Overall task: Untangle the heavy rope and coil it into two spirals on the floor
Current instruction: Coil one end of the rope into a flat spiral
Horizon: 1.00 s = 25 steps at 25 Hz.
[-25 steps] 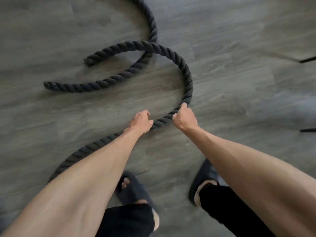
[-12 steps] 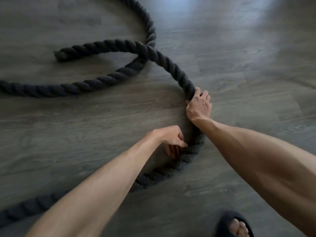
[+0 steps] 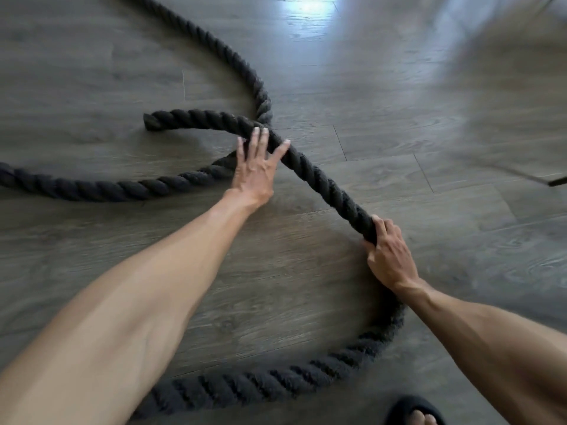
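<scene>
A thick black twisted rope (image 3: 322, 182) lies on the grey wood floor. One cut end (image 3: 152, 121) rests at the upper left. From there the rope arcs right, crosses over another strand near the middle, and runs down to the right. My right hand (image 3: 388, 256) is shut on this stretch, which looks slightly lifted. Below that hand the rope curves back left along the bottom. My left hand (image 3: 256, 167) lies flat with fingers spread on the rope at the crossing. Another strand (image 3: 92, 188) runs off the left edge, and one (image 3: 221, 53) leads to the top.
My foot in a dark slipper (image 3: 412, 414) shows at the bottom right. A thin dark object (image 3: 557, 181) sticks in from the right edge. Bare floor (image 3: 429, 118) with a bright glare patch spreads to the upper right.
My left hand has left the rope's lower bend and reached forward onto the crossing, fingers spread. My right hand has closed around the rope. The view has moved closer to the floor.
</scene>
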### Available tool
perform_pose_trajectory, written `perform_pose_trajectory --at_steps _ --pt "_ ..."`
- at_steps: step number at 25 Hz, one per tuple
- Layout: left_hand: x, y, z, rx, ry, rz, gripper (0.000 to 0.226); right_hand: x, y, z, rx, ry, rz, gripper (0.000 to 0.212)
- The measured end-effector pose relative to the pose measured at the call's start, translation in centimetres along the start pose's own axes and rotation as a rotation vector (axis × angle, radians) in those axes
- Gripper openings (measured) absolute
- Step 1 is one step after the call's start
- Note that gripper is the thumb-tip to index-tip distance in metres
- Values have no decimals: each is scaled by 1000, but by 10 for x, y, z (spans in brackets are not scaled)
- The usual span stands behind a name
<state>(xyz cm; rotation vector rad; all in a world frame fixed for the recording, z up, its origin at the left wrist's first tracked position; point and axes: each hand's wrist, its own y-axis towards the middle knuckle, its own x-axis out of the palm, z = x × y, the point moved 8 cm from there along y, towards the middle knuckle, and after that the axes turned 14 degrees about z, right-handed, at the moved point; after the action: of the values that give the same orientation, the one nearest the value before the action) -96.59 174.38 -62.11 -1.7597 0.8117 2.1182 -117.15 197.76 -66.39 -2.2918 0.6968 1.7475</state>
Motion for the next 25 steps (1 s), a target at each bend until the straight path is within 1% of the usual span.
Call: perform_pose_trajectory --at_steps 1,2,4,6,7,8,10,12,14,16,18,19,21,23,25 --pt "6 5 21 65 25 -17 103 -4 -5 7 -5 -9 6 59" --pt "14 10 41 122 70 -31 96 -7 -9 13 -13 -21 13 58" --pt "23 18 66 199 101 -26 70 -8 -18 20 -42 -57 5 57" --pt "23 29 77 226 5 26 45 -7 -16 24 -43 -64 5 59" --pt "20 33 80 241 -45 35 37 -8 -12 23 -23 -34 16 61" --pt "13 38 84 251 -91 41 35 -11 -5 21 12 6 34 66" --pt "0 48 98 246 -189 5 38 -17 19 12 75 63 80 79" --pt "-2 47 123 215 -281 -93 38 -27 49 -4 29 35 159 82" --pt "7 35 147 192 -314 -151 36 -23 71 -28 -88 -3 175 70" --pt "18 22 157 132 -362 -181 41 -5 76 -38 -173 -90 82 52" --pt "24 9 140 78 -421 -174 50 9 68 -28 -197 -184 24 46" --pt "25 3 121 90 -355 -174 57 8 63 -18 -183 -199 28 47" --pt "34 -7 65 119 -84 -208 66 4 56 8 -150 -205 44 47" --pt "34 -18 7 50 118 -211 67 -1 53 32 -112 -224 31 49" --pt "28 -22 -9 -54 114 -147 61 -5 54 41 -79 -252 24 58"
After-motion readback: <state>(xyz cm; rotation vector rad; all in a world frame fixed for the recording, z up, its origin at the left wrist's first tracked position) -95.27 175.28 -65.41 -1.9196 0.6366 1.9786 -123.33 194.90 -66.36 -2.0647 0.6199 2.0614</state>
